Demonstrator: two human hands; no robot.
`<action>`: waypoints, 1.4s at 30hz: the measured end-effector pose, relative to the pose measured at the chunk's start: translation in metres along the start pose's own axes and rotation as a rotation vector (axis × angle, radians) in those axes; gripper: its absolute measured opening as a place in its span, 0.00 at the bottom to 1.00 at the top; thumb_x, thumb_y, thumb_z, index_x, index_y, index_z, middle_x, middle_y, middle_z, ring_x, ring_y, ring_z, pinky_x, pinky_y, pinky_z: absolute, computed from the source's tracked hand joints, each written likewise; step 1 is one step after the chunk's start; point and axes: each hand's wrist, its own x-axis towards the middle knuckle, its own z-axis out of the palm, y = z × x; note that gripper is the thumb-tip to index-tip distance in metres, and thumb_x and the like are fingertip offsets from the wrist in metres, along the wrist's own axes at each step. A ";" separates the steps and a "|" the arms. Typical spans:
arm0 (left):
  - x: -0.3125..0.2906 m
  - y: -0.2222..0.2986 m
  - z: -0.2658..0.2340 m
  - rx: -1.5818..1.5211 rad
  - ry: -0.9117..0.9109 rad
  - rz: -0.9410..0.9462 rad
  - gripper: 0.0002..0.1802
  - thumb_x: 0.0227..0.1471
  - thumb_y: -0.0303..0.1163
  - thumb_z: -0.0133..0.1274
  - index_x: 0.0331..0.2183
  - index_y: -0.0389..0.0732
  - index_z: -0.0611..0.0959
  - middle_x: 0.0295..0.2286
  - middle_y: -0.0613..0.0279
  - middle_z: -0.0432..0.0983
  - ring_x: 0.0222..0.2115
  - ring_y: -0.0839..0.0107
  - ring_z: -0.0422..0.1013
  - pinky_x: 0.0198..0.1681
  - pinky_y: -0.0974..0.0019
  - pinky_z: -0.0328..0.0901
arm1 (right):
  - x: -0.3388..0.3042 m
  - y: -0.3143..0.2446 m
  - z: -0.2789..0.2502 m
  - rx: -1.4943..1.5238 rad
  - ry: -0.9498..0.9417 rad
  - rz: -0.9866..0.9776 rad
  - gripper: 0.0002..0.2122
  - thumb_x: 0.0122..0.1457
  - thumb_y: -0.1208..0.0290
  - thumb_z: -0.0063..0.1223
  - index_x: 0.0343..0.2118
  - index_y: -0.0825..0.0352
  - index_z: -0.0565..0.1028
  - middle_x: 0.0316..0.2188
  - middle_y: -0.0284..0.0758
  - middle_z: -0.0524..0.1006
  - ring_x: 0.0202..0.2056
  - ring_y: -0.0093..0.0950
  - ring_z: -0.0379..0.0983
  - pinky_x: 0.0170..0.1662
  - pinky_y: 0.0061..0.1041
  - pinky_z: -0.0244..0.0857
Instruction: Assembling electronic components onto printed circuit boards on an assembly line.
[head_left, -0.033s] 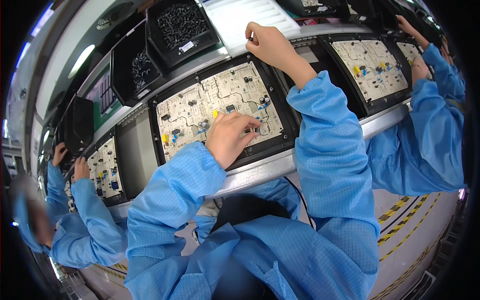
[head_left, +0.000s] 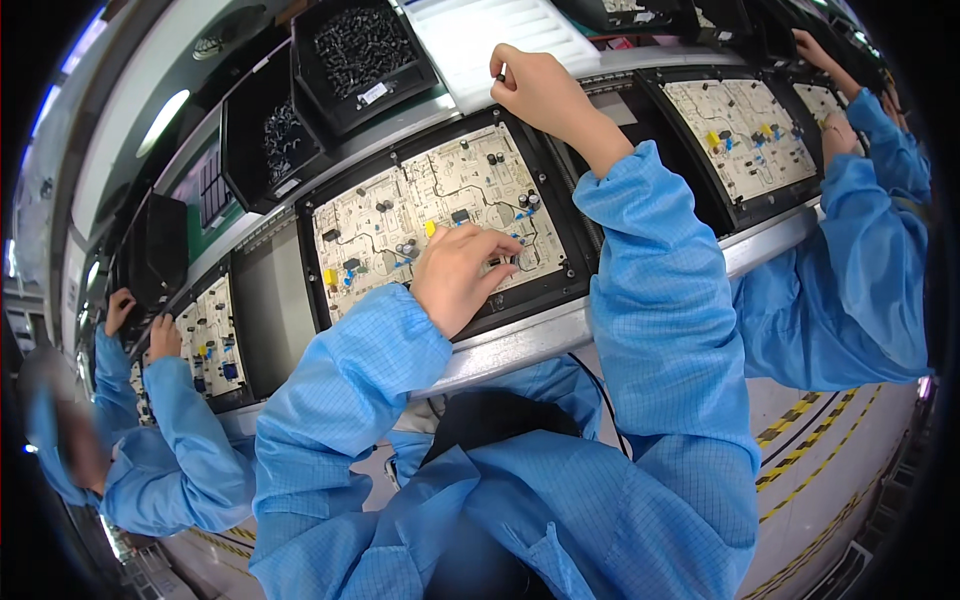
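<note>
Change: none visible against the preceding picture; both hands match their earlier pose, so the handling stands at the same stage.

Left to right:
- Co-worker (head_left: 180, 450), blue sleeves, hands beside a partly hidden circuit board (head_left: 222, 320).
- Two black bins, one (head_left: 235, 150) with some dark parts, the next (head_left: 345, 110) heaped with them; both beyond the far edge of the middle circuit board (head_left: 350, 212).
- Middle circuit board, pale, set in a black frame (head_left: 535, 306); black, yellow and blue parts across it.
- Left hand (head_left: 456, 272), over the near edge toward the near right corner; thumb and forefinger curled about a small dark part (head_left: 502, 262); grip or mere contact, cannot tell.
- White tray (head_left: 490, 40), ridged, past the far right corner.
- Right hand (head_left: 548, 95), raised by that corner; fingertips pinching a small black part (head_left: 500, 77).
- Metal rail (head_left: 515, 348), along the near side.
- Right circuit board (head_left: 735, 170), framed likewise.
- Floor (head_left: 775, 480), pale, yellow-and-black striped.
- Second co-worker (head_left: 835, 290), blue sleeves.
</note>
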 end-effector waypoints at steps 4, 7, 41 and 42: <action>0.000 -0.001 -0.001 -0.014 0.004 -0.011 0.12 0.38 0.29 0.61 0.31 0.45 0.81 0.27 0.67 0.75 0.29 0.70 0.70 0.38 0.69 0.57 | 0.002 -0.004 -0.003 -0.017 -0.064 0.019 0.06 0.49 0.72 0.48 0.29 0.68 0.69 0.20 0.41 0.75 0.26 0.39 0.72 0.30 0.34 0.66; 0.002 0.003 -0.004 0.031 0.025 0.045 0.09 0.39 0.28 0.58 0.30 0.45 0.80 0.25 0.67 0.74 0.28 0.69 0.69 0.35 0.67 0.59 | 0.001 -0.002 -0.002 -0.012 -0.012 -0.017 0.07 0.48 0.75 0.50 0.30 0.68 0.69 0.17 0.39 0.72 0.21 0.35 0.70 0.25 0.29 0.62; -0.074 -0.242 -0.198 0.578 0.639 -0.456 0.09 0.41 0.26 0.55 0.29 0.42 0.75 0.29 0.57 0.70 0.33 0.58 0.69 0.35 0.59 0.64 | 0.182 0.108 0.102 -0.310 0.160 -0.226 0.10 0.51 0.73 0.43 0.36 0.68 0.70 0.36 0.44 0.69 0.37 0.45 0.68 0.40 0.39 0.63; -0.067 -0.253 -0.197 0.626 0.596 -0.467 0.10 0.40 0.26 0.56 0.30 0.42 0.75 0.30 0.58 0.70 0.34 0.59 0.69 0.36 0.58 0.63 | 0.185 0.121 0.104 -0.362 0.130 -0.249 0.09 0.53 0.72 0.42 0.36 0.68 0.69 0.35 0.45 0.70 0.35 0.46 0.69 0.38 0.40 0.65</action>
